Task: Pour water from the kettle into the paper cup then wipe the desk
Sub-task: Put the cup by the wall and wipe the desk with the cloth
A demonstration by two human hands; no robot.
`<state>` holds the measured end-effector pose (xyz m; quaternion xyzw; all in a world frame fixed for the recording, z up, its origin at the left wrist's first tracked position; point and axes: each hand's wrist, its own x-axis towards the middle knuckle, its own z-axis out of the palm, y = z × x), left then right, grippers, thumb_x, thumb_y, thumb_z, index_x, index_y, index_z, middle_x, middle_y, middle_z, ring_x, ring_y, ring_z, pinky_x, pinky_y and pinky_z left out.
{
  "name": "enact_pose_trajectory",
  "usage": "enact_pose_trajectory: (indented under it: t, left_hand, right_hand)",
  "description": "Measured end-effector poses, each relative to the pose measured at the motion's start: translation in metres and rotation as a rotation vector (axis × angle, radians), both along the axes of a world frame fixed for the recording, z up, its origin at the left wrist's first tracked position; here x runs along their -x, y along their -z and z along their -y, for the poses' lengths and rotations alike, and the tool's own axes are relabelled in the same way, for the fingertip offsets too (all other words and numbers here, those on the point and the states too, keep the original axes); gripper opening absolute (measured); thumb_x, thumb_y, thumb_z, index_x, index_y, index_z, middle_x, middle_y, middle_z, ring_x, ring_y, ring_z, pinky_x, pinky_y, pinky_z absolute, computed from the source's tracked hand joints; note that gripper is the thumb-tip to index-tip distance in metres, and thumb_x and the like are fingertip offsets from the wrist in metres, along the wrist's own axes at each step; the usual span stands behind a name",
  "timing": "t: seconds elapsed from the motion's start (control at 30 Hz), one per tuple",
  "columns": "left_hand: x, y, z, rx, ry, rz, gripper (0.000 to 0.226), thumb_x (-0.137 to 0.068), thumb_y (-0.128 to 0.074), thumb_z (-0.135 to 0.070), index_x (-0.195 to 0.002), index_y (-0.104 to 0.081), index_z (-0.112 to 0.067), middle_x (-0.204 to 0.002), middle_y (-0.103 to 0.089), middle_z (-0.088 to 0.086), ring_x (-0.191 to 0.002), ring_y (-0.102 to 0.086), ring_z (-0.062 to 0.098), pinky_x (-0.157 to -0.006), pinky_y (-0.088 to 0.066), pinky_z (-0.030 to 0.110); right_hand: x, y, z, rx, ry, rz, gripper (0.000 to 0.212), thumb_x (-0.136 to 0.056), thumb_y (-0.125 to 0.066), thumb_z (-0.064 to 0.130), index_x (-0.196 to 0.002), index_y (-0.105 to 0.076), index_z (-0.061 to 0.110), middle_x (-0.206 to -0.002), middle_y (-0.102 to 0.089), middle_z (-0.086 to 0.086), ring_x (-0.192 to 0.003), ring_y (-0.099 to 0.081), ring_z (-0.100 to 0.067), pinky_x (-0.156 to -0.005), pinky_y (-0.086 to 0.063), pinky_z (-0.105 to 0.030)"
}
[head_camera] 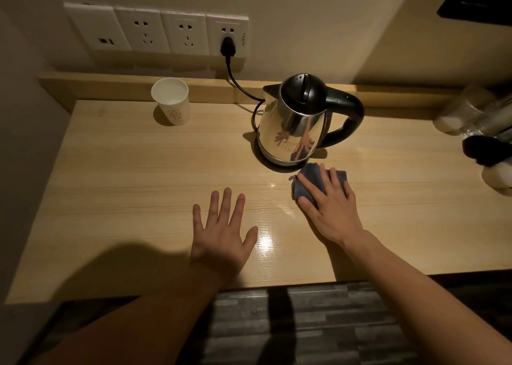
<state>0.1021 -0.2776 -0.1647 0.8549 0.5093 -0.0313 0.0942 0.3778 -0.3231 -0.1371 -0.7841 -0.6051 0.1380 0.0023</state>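
Observation:
A steel kettle with a black lid and handle stands upright on its base at the back middle of the wooden desk. A white paper cup holding water stands at the back left. My right hand presses flat on a folded blue-grey cloth just in front of the kettle. My left hand lies flat on the desk with fingers spread, holding nothing.
The kettle's black cord runs up to a row of wall sockets. Clear glasses and dark items crowd the desk's right edge. A raised wooden ledge runs along the back. The desk's front edge is near my forearms.

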Motion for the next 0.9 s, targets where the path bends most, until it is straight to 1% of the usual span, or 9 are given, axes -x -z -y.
enact_pose_trajectory:
  t: [0.2, 0.3, 0.43, 0.57, 0.63, 0.7, 0.77, 0.83, 0.9]
  left_hand:
    - [-0.001, -0.008, 0.000, 0.039, -0.003, -0.031, 0.078, -0.098, -0.004, -0.071, -0.163, 0.015, -0.032, -0.174, 0.015, 0.001, -0.162, 0.016, 0.027, -0.128, 0.010, 0.061]
    - [-0.001, -0.013, 0.000, 0.079, 0.004, -0.027, 0.078, -0.100, -0.004, -0.070, -0.163, 0.018, -0.032, -0.173, 0.023, 0.001, -0.160, 0.024, 0.027, -0.127, 0.014, 0.061]
    - [-0.001, -0.015, 0.001, 0.081, -0.004, -0.029, 0.077, -0.101, -0.007, -0.069, -0.165, 0.016, -0.033, -0.174, 0.022, 0.001, -0.161, 0.023, 0.026, -0.127, 0.014, 0.061]
    - [0.000, -0.019, -0.001, 0.111, 0.002, -0.017, 0.077, -0.100, -0.006, -0.070, -0.165, 0.012, -0.033, -0.173, 0.021, -0.001, -0.161, 0.022, 0.024, -0.126, 0.017, 0.058]
    - [0.006, -0.025, 0.002, 0.175, -0.011, 0.097, 0.073, -0.102, -0.009, -0.068, -0.166, 0.002, -0.034, -0.174, 0.016, -0.004, -0.161, 0.021, 0.020, -0.126, 0.018, 0.053]
    - [0.016, -0.038, 0.012, 0.370, -0.064, 0.336, 0.062, -0.109, -0.020, -0.056, -0.165, -0.022, -0.029, -0.177, -0.001, -0.005, -0.163, 0.008, 0.014, -0.131, 0.011, 0.045]
    - [0.026, -0.064, 0.031, 0.697, -0.210, 0.666, 0.046, -0.112, -0.033, -0.044, -0.148, -0.054, -0.025, -0.168, -0.039, 0.004, -0.155, -0.031, 0.017, -0.129, -0.019, 0.037]
    - [0.035, -0.092, 0.048, 0.998, -0.444, 0.937, 0.041, -0.111, -0.038, -0.045, -0.112, -0.074, -0.027, -0.127, -0.075, 0.005, -0.121, -0.066, 0.018, -0.106, -0.049, 0.031]
    - [0.048, -0.111, 0.053, 1.129, -0.629, 1.084, 0.048, -0.108, -0.042, -0.054, -0.104, -0.080, -0.025, -0.112, -0.082, 0.003, -0.107, -0.076, 0.021, -0.098, -0.057, 0.037]
  right_hand:
    - [0.026, 0.002, 0.043, 0.011, -0.123, -0.003, 0.057, -0.104, -0.017, 0.069, -0.159, -0.008, 0.058, -0.174, 0.012, 0.005, -0.159, 0.019, -0.019, -0.128, 0.001, -0.050]
    - [0.040, 0.006, 0.065, 0.018, -0.194, 0.011, 0.057, -0.103, -0.013, 0.069, -0.159, -0.007, 0.057, -0.174, 0.010, 0.003, -0.160, 0.018, -0.021, -0.127, 0.000, -0.050]
    - [0.057, 0.011, 0.095, -0.045, -0.258, 0.036, 0.056, -0.106, -0.017, 0.066, -0.161, -0.013, 0.054, -0.175, -0.003, 0.001, -0.162, 0.003, -0.026, -0.125, -0.008, -0.048]
    - [0.085, 0.011, 0.120, -0.121, -0.159, -0.062, 0.052, -0.107, -0.025, 0.061, -0.157, -0.033, 0.048, -0.171, -0.023, 0.008, -0.160, -0.013, -0.019, -0.119, -0.019, -0.043]
    - [0.098, -0.003, 0.123, -0.124, -0.017, -0.286, 0.041, -0.107, -0.033, 0.056, -0.143, -0.051, 0.050, -0.160, -0.045, 0.012, -0.155, -0.029, -0.014, -0.114, -0.030, -0.039]
    - [0.117, -0.037, 0.117, -0.157, 0.216, -0.686, 0.025, -0.109, -0.044, 0.045, -0.120, -0.067, 0.048, -0.127, -0.073, 0.014, -0.131, -0.061, -0.015, -0.099, -0.048, -0.031]
    - [0.143, -0.077, 0.105, -0.181, 0.381, -1.028, 0.030, -0.109, -0.043, 0.039, -0.114, -0.072, 0.037, -0.107, -0.079, 0.012, -0.106, -0.071, -0.007, -0.085, -0.052, -0.017]
    - [0.169, -0.106, 0.091, -0.160, 0.460, -1.196, 0.042, -0.108, -0.036, 0.046, -0.119, -0.071, 0.025, -0.107, -0.078, 0.005, -0.099, -0.071, 0.002, -0.084, -0.051, -0.011]
    - [0.195, -0.121, 0.076, -0.101, 0.565, -1.518, 0.048, -0.108, -0.037, 0.049, -0.128, -0.069, 0.019, -0.121, -0.076, -0.008, -0.113, -0.072, -0.010, -0.102, -0.055, -0.031]
